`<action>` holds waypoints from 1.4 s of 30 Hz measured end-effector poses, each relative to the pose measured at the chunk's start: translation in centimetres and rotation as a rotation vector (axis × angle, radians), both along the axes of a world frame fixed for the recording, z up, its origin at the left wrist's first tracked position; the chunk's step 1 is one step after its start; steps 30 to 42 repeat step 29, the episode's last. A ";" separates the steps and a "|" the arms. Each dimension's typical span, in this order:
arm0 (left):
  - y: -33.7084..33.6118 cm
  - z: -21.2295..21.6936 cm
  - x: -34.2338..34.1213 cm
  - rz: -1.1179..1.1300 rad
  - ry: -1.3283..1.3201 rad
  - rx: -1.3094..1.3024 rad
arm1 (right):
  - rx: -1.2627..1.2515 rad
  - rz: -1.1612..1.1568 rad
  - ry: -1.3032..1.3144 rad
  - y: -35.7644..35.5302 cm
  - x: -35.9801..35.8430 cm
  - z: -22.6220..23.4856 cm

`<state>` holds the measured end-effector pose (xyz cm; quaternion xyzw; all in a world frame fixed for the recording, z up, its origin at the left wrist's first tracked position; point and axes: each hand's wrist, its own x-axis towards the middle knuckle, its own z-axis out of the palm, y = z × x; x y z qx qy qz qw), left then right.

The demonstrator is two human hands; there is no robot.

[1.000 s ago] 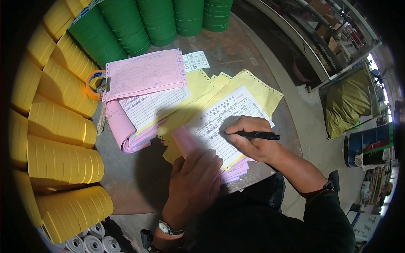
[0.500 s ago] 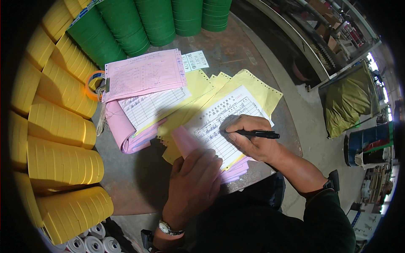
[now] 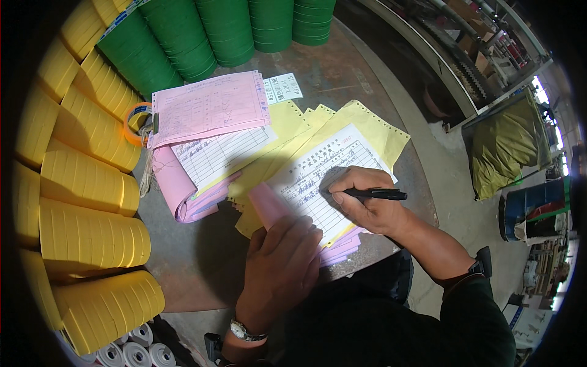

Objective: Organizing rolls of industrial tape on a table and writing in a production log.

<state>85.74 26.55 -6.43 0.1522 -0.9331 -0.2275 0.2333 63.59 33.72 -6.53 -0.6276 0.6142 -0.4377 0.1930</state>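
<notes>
Right hand (image 3: pixel 365 205) grips a slim black pen (image 3: pixel 376 194), tip on the white printed form sheet (image 3: pixel 321 177) atop yellow perforated sheets (image 3: pixel 373 131) – mid-table. Left hand (image 3: pixel 282 263) lies flat, fingers pressing the form's lower edge beside a curled pink sheet (image 3: pixel 266 205). Yellow tape rolls (image 3: pixel 85 238) stacked left, green tape rolls (image 3: pixel 183 37) behind – well apart.

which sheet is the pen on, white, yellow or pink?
The white form on top of the yellow sheets. The right hand holds the black pen on it; the left hand pins its near edge. The pink sheet lies apart.
</notes>
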 end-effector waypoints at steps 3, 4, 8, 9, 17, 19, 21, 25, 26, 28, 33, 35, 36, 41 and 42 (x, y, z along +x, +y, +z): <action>0.0 0.0 0.0 0.000 -0.003 -0.003 | -0.031 0.022 -0.001 -0.1 0.0 -0.1; 0.0 0.0 0.0 0.000 -0.007 -0.003 | -0.031 0.023 -0.001 -0.1 0.0 -0.2; 0.0 0.0 -0.1 -0.002 0.002 -0.004 | -0.044 0.022 -0.010 -0.1 0.0 -0.3; 0.0 0.0 -0.1 -0.001 -0.003 -0.002 | -0.042 0.021 -0.024 -0.1 -0.1 -0.3; 0.0 0.2 -0.2 -0.002 -0.016 -0.002 | -0.042 -0.028 -0.058 0.1 -0.1 0.0; 0.1 0.1 -0.1 -0.003 -0.006 -0.008 | -0.053 -0.052 -0.069 0.1 0.0 -0.1; 0.1 0.0 -0.1 -0.003 -0.009 -0.010 | -0.050 -0.064 -0.048 0.0 0.0 -0.1; 0.0 0.0 -0.1 -0.007 -0.015 -0.013 | -0.035 -0.047 -0.023 0.0 0.0 0.0; 0.0 0.0 -0.1 -0.008 -0.015 -0.013 | -0.038 -0.048 -0.017 0.0 0.0 0.0; 0.0 0.0 -0.1 -0.007 -0.013 -0.012 | -0.041 -0.047 -0.011 0.1 -0.1 0.0; 0.0 0.0 -0.1 -0.007 -0.013 -0.012 | -0.026 -0.046 -0.027 0.1 -0.1 0.0; 0.0 0.0 -0.1 -0.007 -0.013 -0.012 | -0.026 -0.046 -0.027 0.1 -0.1 0.0; 0.0 0.0 -0.1 -0.007 -0.013 -0.012 | -0.026 -0.046 -0.027 0.1 -0.1 0.0; 0.0 0.0 -0.1 -0.007 -0.013 -0.012 | -0.026 -0.046 -0.027 0.1 -0.1 0.0; 0.0 0.0 -0.1 -0.007 -0.013 -0.012 | -0.026 -0.046 -0.027 0.1 -0.1 0.0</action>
